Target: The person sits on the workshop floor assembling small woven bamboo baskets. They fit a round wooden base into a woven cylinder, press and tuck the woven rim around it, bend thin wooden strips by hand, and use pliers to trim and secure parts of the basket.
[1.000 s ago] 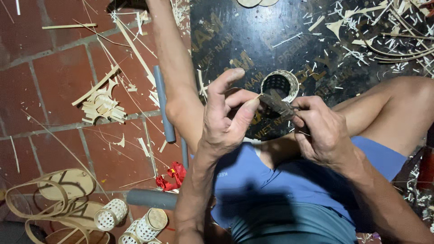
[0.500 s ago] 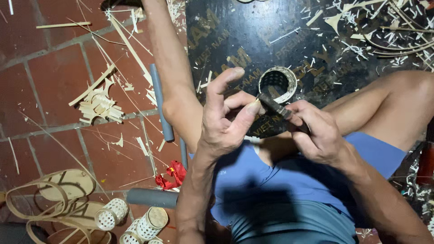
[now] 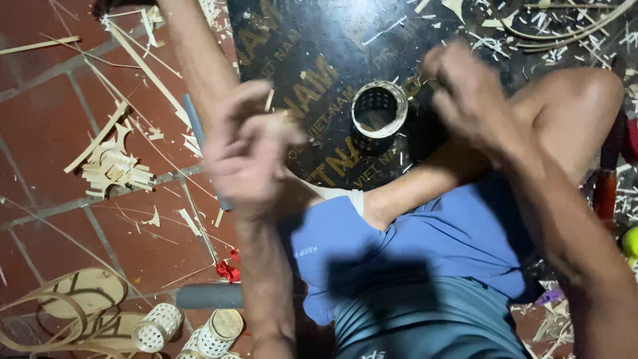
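My hands have pulled apart since the earlier frame: the left hand (image 3: 249, 149) sits over my thigh, the right hand (image 3: 465, 90) is up by my knee. The small woven basket (image 3: 379, 110) now stands alone on the dark board (image 3: 312, 46) between them. Both hands are blurred; I cannot tell their grip or contents

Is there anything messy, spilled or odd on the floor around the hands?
Yes. Pale bamboo shavings and strips lie scattered over the red tile floor and the dark board. The small woven cylinder stands on the board untouched; both hands are blurred.
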